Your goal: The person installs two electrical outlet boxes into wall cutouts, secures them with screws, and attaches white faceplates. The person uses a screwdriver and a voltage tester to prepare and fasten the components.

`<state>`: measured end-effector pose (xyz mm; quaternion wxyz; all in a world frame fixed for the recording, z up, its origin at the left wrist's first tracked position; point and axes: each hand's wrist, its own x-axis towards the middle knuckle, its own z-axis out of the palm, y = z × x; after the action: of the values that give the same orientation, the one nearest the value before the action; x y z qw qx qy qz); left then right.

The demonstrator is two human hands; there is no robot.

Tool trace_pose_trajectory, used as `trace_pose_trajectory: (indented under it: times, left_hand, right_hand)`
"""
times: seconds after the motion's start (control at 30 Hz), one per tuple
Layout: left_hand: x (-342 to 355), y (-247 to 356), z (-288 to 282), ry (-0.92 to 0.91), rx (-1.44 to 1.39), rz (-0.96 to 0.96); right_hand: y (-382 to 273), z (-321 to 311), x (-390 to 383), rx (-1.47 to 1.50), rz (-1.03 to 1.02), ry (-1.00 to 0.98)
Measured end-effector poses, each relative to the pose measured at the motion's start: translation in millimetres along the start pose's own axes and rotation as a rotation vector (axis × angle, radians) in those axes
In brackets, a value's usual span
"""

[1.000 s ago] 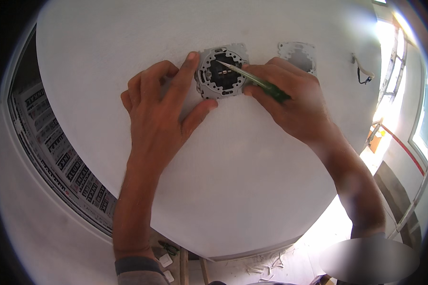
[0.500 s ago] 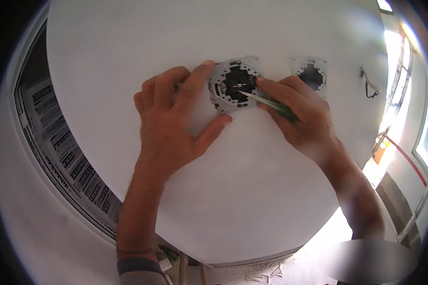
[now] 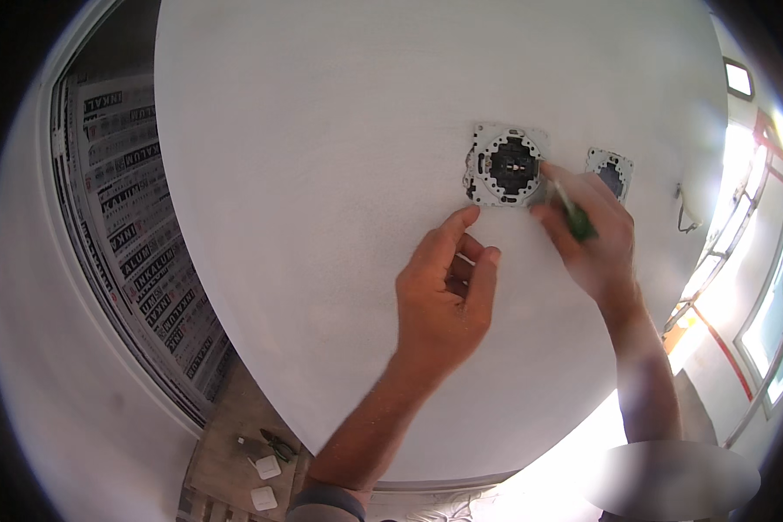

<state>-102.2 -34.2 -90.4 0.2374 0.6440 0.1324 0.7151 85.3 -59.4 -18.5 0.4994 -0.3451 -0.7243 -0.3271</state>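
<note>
A square wall socket insert (image 3: 511, 165), metal frame with a round dark middle, sits on the white wall, ahead and right of centre. Workings show along its left side, where it seems to stand off the wall. My right hand (image 3: 602, 239) grips a green-handled screwdriver (image 3: 580, 223) at the insert's right edge; the shaft is blurred and its tip is hard to make out. Below the insert's lower left corner is my left hand (image 3: 444, 300), holding nothing. Its index fingertip comes close to the frame, thumb apart, other fingers curled. A second insert (image 3: 611, 171) is partly behind my right hand.
Loose wire (image 3: 687, 215) sticks out of the wall farther right. At lower left, a wooden surface (image 3: 222, 435) carries dark-handled pliers (image 3: 278, 445) and white square plates (image 3: 268, 467). Print-covered sheeting (image 3: 152, 261) fills the recess at left. Scaffold-like bars (image 3: 713, 252) stand at right.
My left hand has left the insert's left edge and dropped below it, its fingers curling. The screwdriver has swung away from the insert's middle. The whole view has shifted, placing the wall items farther right.
</note>
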Motion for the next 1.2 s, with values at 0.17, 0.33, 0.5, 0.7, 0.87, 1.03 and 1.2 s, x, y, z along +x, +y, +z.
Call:
trace_pose_trajectory:
  times: [0.17,0.33,0.5,0.7,0.87,1.03,1.2]
  left_hand:
    - [-7.8,3.1,20.6,0.068,-0.334,-0.132]
    - [6.3,-5.5,8.1,0.078,0.150,0.117]
    - [79.3,11.5,-27.7,-0.062,0.896,0.801]
    - [102.8,11.6,-46.7,-0.261,1.121,0.868]
    - [102.3,6.5,-47.2,-0.262,1.158,0.849]
    - [102.4,5.7,-46.4,-0.274,1.174,0.839]
    - [102.9,4.9,-47.7,-0.272,1.175,0.838]
  right_hand:
    - [-1.4,1.5,-4.3,0.012,0.005,0.021]
    - [4.7,4.3,-4.3,0.056,-0.048,0.020]
    - [3.3,0.3,-3.7,0.105,-0.018,-0.020]
    - [-0.7,-1.9,-1.3,0.103,0.003,-0.035]
    - [-3.2,-3.9,1.3,0.144,0.070,-0.062]
    - [0.6,-4.6,0.7,0.170,0.069,-0.064]
    - [-3.2,-5.5,1.9,0.191,0.107,-0.063]
